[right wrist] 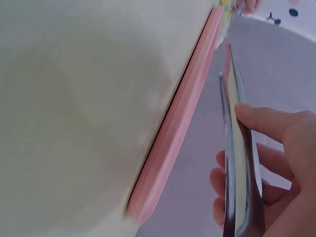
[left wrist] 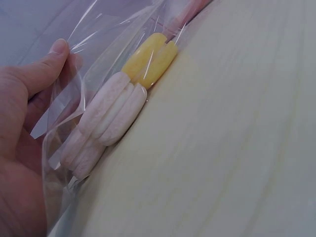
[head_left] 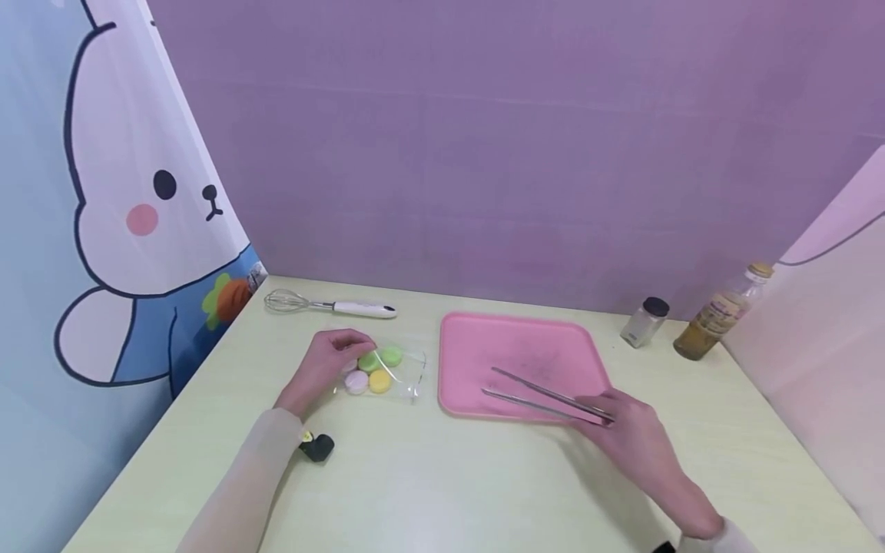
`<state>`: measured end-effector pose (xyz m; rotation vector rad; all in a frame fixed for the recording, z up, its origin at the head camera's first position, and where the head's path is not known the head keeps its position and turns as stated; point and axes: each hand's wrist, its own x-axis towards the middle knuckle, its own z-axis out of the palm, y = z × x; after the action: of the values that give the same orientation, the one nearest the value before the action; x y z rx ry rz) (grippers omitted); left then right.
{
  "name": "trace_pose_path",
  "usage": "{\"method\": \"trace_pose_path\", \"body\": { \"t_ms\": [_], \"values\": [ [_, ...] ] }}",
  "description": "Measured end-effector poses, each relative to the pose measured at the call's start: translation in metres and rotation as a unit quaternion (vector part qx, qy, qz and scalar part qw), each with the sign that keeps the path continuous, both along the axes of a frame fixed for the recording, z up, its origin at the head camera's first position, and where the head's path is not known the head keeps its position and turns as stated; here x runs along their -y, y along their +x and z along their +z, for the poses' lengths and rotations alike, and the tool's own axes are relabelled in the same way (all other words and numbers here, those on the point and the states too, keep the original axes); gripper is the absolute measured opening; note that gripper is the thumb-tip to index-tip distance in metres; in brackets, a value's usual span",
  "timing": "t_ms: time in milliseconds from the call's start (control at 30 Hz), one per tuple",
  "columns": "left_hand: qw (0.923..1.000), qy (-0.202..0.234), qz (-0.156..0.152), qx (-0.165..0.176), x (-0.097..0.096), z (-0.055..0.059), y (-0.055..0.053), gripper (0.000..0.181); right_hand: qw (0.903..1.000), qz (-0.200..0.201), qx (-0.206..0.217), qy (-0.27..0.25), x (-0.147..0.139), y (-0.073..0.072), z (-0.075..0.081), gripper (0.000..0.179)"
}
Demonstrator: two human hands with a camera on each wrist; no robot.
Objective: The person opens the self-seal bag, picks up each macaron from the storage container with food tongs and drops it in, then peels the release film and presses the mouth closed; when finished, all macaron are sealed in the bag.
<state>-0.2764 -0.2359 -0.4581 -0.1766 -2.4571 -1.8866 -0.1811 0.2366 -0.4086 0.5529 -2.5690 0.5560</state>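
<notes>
My left hand (head_left: 333, 361) pinches the upper film of a clear plastic bag (head_left: 413, 378) between thumb and fingertips. Inside the bag lie several macarons: green ones (head_left: 391, 355), a yellow macaron (head_left: 379, 381) and a lilac macaron (head_left: 356, 382). The left wrist view shows the film (left wrist: 106, 49) lifted above the yellow macaron (left wrist: 150, 59) and pale ones (left wrist: 113, 106). In my right hand (head_left: 632, 434) is a pair of metal tongs (head_left: 546, 393), gripped between thumb and fingers. Their arms stand apart over the pink tray (head_left: 456, 338), with nothing between the tips.
Behind the bag lies a whisk (head_left: 346, 308) with a white handle. At the back right stand a black-lidded glass jar (head_left: 644, 324) and a corked bottle (head_left: 719, 315) holding brown liquid. A small black object (head_left: 318, 447) sits beside my left wrist.
</notes>
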Motion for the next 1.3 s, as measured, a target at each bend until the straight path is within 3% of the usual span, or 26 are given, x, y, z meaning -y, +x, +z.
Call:
{"method": "trace_pose_path", "body": {
  "t_ms": [167,567,800,1067,1300],
  "values": [
    [1.0,-0.003,0.003,-0.007,0.0,0.0,0.0,0.022,0.9996,-0.02,-0.019,-0.002,-0.032,0.007,0.0,0.032],
    [0.9999,-0.01,0.004,-0.006,0.001,-0.001,0.0,0.021,0.9932,-0.116,-0.007,-0.004,-0.117,0.012,-0.004,0.03],
    [0.9999,-0.016,0.004,-0.001,0.001,-0.001,0.0,0.022,0.9861,-0.158,0.051,-0.008,-0.162,0.004,-0.005,0.032],
    [0.9999,-0.013,0.002,0.0,0.001,-0.002,-0.001,0.024,0.9804,-0.167,0.103,0.009,-0.185,-0.007,-0.015,0.041],
    [0.9999,-0.01,0.0,-0.002,0.0,-0.001,0.0,0.025,0.9824,-0.152,0.104,0.029,-0.196,-0.012,-0.022,0.035]
  ]
}}
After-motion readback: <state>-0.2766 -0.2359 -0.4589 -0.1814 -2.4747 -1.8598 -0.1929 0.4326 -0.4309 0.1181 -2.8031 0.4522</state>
